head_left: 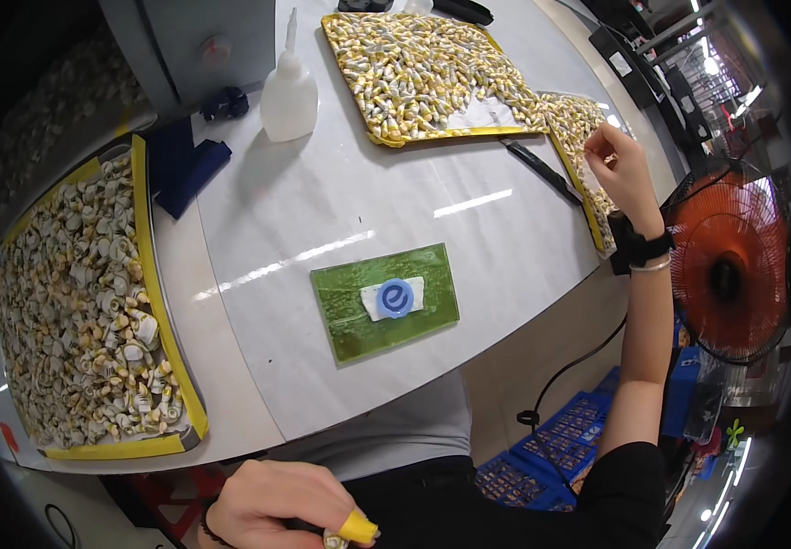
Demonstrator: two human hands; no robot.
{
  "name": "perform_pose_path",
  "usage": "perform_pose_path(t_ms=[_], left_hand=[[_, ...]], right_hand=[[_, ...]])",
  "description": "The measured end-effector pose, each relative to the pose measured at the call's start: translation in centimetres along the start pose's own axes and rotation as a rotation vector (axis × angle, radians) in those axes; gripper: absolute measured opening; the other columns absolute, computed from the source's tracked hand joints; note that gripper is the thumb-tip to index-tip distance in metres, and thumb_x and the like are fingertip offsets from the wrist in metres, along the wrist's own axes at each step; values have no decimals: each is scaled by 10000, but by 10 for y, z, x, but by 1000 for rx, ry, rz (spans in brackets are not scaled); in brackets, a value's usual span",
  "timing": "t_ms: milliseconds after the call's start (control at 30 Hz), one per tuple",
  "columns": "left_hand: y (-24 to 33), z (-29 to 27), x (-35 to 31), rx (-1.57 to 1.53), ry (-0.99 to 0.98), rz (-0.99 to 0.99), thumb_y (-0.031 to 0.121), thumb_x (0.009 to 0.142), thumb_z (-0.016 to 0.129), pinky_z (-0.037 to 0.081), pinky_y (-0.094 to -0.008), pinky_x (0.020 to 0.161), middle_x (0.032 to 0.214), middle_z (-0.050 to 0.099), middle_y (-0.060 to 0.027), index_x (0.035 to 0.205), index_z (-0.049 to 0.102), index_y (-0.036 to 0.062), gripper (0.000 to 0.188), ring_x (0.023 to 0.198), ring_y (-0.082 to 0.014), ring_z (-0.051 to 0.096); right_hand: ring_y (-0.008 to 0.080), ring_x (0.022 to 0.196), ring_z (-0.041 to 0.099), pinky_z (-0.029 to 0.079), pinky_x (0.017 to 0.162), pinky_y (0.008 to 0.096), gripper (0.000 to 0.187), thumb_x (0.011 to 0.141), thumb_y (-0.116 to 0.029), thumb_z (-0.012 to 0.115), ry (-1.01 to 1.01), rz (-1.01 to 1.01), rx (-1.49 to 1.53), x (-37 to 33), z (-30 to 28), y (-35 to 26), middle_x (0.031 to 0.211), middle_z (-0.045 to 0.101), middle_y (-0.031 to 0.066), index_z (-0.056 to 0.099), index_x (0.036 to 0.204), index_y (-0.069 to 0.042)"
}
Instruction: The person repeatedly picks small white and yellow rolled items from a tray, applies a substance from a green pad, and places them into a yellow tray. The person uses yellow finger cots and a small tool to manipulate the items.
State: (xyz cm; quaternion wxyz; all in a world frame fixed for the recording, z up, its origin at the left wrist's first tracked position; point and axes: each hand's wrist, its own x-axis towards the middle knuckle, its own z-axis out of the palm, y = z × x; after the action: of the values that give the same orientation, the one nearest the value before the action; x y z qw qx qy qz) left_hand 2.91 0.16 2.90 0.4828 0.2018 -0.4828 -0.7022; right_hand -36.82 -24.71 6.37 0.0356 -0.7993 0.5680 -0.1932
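Note:
My left hand [277, 503] is low at the front edge of the view, its fingers closed on a small pale spiral shell [334, 542]; a yellow covering wraps one fingertip. My right hand [619, 169] is raised at the right, over the far-right tray of small shells [571, 119]. Its fingers are curled into a pinch, and whatever they hold, if anything, is too small to make out. Between my hands on the table, a green rectangular mat [341, 325] bears a white patch [416, 295] with a round blue piece [395, 298] on it.
A yellow-edged tray [196, 416] of larger spiral shells stands at the left. Another tray [395, 139] of slim shells lies at the back. Near them are a white squeeze bottle [288, 102], a dark blue cloth [192, 178] and a black pen-like tool [542, 170]. An orange fan [725, 265] stands right.

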Motion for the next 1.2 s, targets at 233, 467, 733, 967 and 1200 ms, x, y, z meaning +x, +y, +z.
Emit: perform_pose_path(t_ms=[233, 467, 733, 967, 1200], left_hand=[[-18, 0, -4, -133, 51, -142, 111, 768, 721, 492, -323, 711, 870, 658, -184, 958, 624, -81, 287, 778, -245, 626], [-27, 5, -10, -250, 314, -86, 161, 780, 735, 513, -306, 711, 868, 657, -199, 972, 615, -113, 355, 805, -260, 667], [-23, 17, 2, -179, 670, -137, 427, 797, 669, 538, -371, 642, 710, 624, -145, 901, 489, -10, 484, 623, -219, 624], [-31, 9, -1, -276, 627, -10, 394, 802, 678, 522, -387, 683, 729, 630, -122, 927, 496, -6, 457, 657, -213, 613], [-29, 12, -3, -338, 658, -23, 370, 756, 728, 529, -435, 756, 771, 648, -147, 929, 518, -30, 484, 722, -231, 663]], right_hand=[[100, 607, 538, 414, 516, 218, 277, 729, 65, 547, -336, -223, 360, -32, 20, -108, 730, 583, 31, 680, 932, -68], [128, 632, 606, 459, 540, 218, 201, 716, 1, 685, -374, -230, 512, -44, 31, -137, 783, 654, 66, 703, 905, -65], [195, 644, 601, 463, 552, 286, 304, 649, 68, 693, -315, -507, 458, -51, 33, -169, 760, 619, 78, 698, 930, -47], [226, 664, 575, 476, 568, 306, 210, 642, 64, 663, -273, -712, 250, -47, 45, -187, 740, 583, 75, 627, 831, -19], [242, 718, 518, 470, 650, 309, 167, 666, -49, 586, -304, -799, 233, -47, 57, -191, 751, 525, 76, 564, 827, -11]])
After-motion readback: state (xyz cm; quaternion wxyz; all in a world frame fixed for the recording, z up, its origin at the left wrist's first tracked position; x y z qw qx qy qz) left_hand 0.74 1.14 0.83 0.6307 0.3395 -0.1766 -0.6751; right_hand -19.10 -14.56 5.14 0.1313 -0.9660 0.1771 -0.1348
